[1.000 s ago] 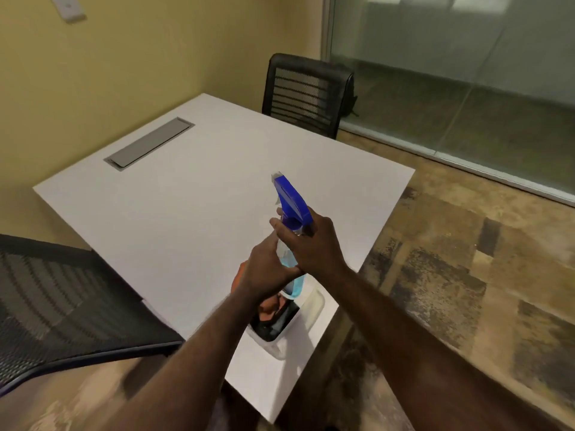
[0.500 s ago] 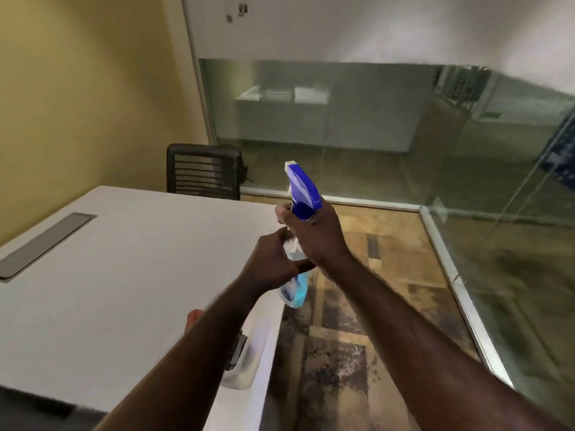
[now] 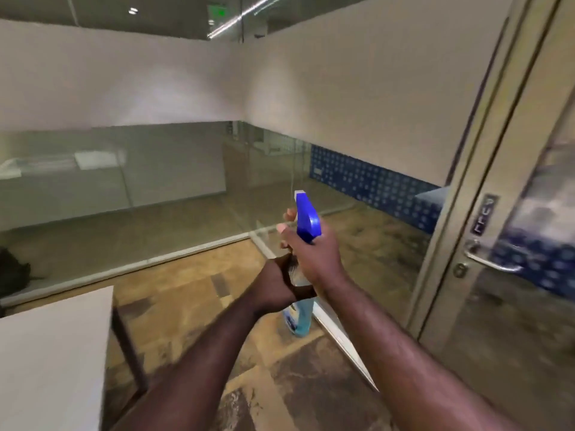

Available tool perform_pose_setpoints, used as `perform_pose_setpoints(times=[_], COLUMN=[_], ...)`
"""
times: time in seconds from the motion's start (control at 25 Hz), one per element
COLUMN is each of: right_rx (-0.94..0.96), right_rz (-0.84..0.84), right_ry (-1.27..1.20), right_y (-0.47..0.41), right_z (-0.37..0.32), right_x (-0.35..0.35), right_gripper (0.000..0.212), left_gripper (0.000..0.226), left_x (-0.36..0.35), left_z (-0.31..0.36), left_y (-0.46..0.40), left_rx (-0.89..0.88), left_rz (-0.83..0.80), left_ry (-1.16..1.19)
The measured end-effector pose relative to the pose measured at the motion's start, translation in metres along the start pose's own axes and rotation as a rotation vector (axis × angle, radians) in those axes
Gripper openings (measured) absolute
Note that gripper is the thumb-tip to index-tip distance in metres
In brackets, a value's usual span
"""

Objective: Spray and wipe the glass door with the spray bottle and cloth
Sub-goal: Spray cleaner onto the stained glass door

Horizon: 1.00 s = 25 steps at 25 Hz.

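The view has swung from the desk toward the glass door. The right hand grips the spray bottle at its neck. The left hand wraps its body.

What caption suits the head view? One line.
Both hands, right hand and left hand, grip a spray bottle near the glass door.

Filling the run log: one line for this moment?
right hand grips spray bottle | left hand grips bottle body | glass door unsprayed

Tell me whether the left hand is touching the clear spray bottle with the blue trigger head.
Touching. The head view shows the left hand gripping the clear spray bottle around its middle, below the right hand.
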State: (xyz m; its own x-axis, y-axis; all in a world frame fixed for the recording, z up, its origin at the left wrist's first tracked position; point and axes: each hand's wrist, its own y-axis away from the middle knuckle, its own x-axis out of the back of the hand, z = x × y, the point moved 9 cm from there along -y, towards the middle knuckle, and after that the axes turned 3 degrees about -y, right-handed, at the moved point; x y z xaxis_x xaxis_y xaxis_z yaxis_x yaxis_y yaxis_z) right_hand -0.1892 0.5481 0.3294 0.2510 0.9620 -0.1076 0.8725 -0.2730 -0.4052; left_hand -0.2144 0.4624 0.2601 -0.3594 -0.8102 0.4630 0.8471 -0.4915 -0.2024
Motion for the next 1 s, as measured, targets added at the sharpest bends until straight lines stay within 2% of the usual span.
perform_pose_setpoints(times=[0.28,0.44,0.52,0.6,0.68,0.84,1.0], right_rx=[0.104,0.134,0.129,0.135,0.143,0.172,0.233], right_rz=[0.371,0.554,0.63,0.705,0.766,0.853,0.916], right_ry=[0.236,0.364,0.4,0.434,0.456,0.506,0.517], right_y=[-0.004,0.024,0.037,0.048,0.055,0.047,0.015], right_z=[-0.053,-0.083,-0.095,-0.106,-0.117,-0.143,-0.181], right_x=[0.255,0.377,0.423,0.461,0.49,0.531,0.542], right_gripper=[0.028,0.027,0.023,0.021,0.02,0.019,0.013], left_gripper=[0.045,0.045,0.053,0.061,0.058,0.046,0.028], left_x=[-0.225,-0.345,-0.391,-0.429,-0.458,-0.489,-0.489], left_z=[0.118,0.185,0.214,0.237,0.256,0.299,0.341], left_y=[-0.094,-0.11,-0.109,-0.108,-0.111,-0.126,-0.158], left_rx=[-0.247,-0.396,-0.431,-0.444,-0.464,-0.56,-0.651], left_rz=[-0.264,-0.492,-0.587,-0.667,-0.726,-0.799,-0.85], left_ry=[0.117,0.152,0.189,0.218,0.24,0.258,0.243])
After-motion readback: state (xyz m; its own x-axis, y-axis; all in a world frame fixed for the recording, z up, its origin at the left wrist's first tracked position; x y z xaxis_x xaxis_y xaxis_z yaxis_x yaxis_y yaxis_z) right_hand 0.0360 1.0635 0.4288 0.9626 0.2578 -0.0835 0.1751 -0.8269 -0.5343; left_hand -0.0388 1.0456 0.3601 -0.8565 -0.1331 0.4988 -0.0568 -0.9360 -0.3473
